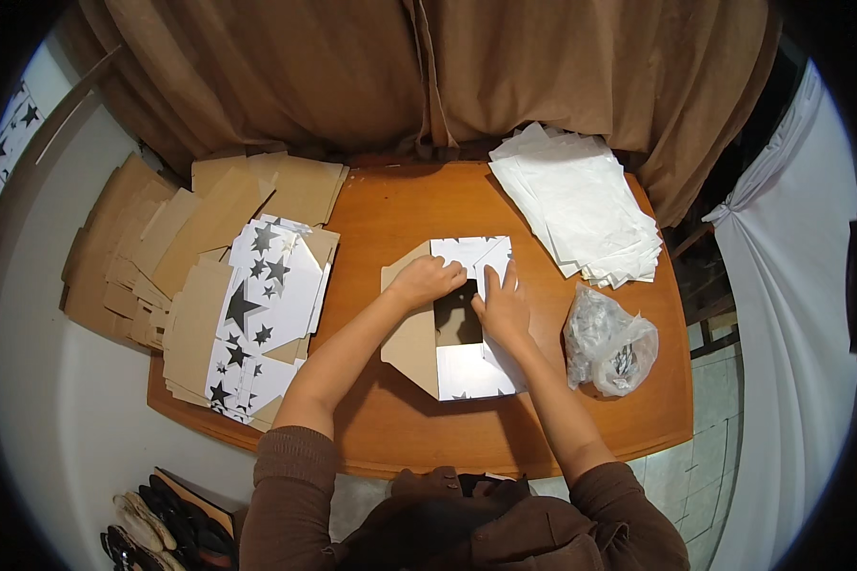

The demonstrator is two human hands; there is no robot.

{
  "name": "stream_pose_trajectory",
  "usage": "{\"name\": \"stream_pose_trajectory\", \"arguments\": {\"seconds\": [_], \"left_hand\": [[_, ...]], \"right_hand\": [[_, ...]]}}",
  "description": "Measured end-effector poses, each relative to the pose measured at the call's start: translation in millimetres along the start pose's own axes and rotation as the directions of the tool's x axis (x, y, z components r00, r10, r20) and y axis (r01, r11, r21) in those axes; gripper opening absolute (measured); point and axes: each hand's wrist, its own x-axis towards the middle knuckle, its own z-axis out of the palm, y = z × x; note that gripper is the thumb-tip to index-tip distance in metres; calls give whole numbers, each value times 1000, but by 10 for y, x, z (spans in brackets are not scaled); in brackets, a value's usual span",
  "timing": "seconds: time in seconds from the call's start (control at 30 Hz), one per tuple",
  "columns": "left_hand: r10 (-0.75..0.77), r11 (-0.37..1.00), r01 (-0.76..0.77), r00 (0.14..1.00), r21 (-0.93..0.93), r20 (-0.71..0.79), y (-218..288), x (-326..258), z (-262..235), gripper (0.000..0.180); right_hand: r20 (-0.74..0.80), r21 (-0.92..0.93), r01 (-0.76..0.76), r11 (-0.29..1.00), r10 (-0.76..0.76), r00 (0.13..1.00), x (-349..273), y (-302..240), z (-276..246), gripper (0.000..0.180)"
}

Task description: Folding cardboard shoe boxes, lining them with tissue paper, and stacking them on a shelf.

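Midway on the tabletop (381, 209): cardboard box (468, 384), opening upward between both hands.
Left hand (428, 283): grip curled at the opening's edge; whether it pinches, I cannot tell.
Right hand (502, 306): fingers spread on the box's right side, clasp uncertain.
Brown flap (411, 343): best kept flat, not leaned on.
White flaps (461, 362): press creases evenly, supporting the wall behind.

Cardboard box (474, 369), partly faced in white with dark stars, stands on the wooden table (381, 214), opening upward, a bare brown flap (410, 328) out to the left; left hand (428, 283) at the opening's upper left, fingers curled; right hand (504, 306) at its right edge, fingers extended; star-printed pieces (274, 271) atop stacked cardboard (192, 324), left; white paper stack (578, 202), far right; translucent plastic bag (611, 341) just below it.
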Motion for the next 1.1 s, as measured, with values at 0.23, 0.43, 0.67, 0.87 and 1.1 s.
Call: {"name": "stream_pose_trajectory", "arguments": {"seconds": [0.23, 0.43, 0.67, 0.87, 1.1], "left_hand": [[42, 994, -31, 994, 101, -103, 82, -53, 22, 5], [-49, 994, 39, 993, 99, 103, 67, -250, -116, 11], [-261, 964, 238, 928, 117, 265, 309, -659, -374, 7], [-470, 881, 425, 840, 207, 273, 634, -1118, -487, 24], [-605, 796, 506, 681, 332, 413, 965, -1351, -542, 27]], "right_hand": [[-60, 63, 95, 993, -91, 994, -1, -47, -34, 57], [-46, 108, 276, 955, -273, 961, 141, -111, 31, 52], [166, 204, 546, 813, -578, 799, 400, -302, 144, 55], [235, 199, 754, 625, -778, 583, 325, -813, 251, 49], [279, 191, 836, 514, -845, 456, -2, -1194, 333, 36]]}}
